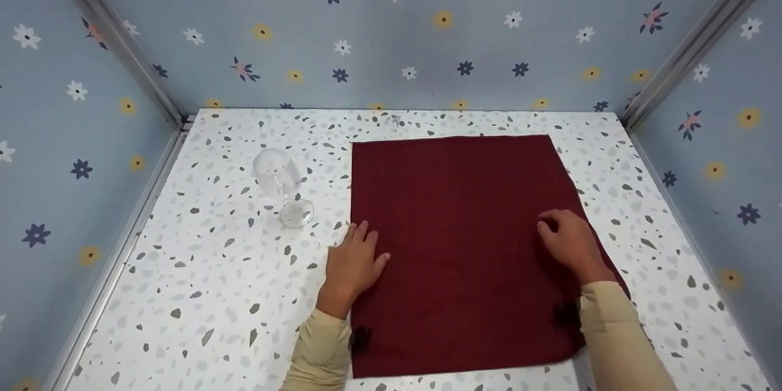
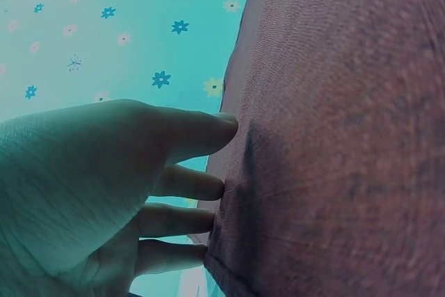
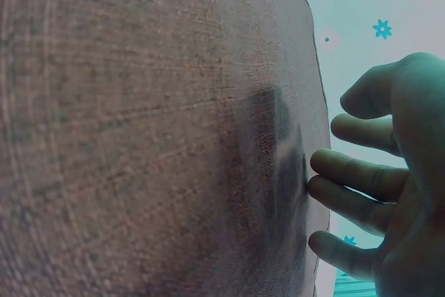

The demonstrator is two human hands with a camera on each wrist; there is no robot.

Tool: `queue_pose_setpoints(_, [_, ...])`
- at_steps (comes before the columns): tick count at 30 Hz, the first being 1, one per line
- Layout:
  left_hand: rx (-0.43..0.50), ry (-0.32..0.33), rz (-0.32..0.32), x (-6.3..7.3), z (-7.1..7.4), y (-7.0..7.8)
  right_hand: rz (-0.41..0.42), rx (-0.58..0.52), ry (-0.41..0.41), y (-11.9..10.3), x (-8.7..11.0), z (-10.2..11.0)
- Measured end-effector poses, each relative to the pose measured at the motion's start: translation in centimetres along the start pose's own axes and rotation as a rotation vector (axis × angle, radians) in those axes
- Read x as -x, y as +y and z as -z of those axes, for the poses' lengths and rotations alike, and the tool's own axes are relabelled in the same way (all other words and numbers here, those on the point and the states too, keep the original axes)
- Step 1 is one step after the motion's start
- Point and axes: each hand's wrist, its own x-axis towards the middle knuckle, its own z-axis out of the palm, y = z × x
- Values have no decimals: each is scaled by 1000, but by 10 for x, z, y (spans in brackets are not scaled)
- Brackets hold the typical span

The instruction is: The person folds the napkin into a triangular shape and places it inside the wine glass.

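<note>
A dark red cloth [image 1: 452, 208] lies spread flat on the speckled table, its right edge slightly wavy. My left hand [image 1: 353, 261] rests on the cloth's left edge with fingers extended; in the left wrist view its fingertips [image 2: 208, 187] touch the fabric [image 2: 334, 130]. Over the right part of the cloth is my right hand [image 1: 571, 243], fingers loosely bent. The right wrist view shows those fingers [image 3: 358, 172] spread apart close to the fabric [image 3: 139, 130], pinching nothing; whether they touch it I cannot tell.
A clear stemmed glass [image 1: 278, 174] lies on its side left of the cloth, its round foot [image 1: 297, 213] toward me. Flower-patterned panels [image 1: 397, 30] wall the white speckled table [image 1: 220, 269] at the back and both sides.
</note>
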Motion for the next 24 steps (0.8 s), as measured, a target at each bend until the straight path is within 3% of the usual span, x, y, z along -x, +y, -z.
queue_pose_setpoints(12, [-9,51,-25,1,-3,-1,-14,-2,6,1,-6,3])
queue_pose_setpoints(20, [-2,38,-10,2,-2,0,-29,-23,-3,6,-14,3])
queue_pose_setpoints(24, [10,-7,20,2,0,1,-41,-13,-20,9,-18,5])
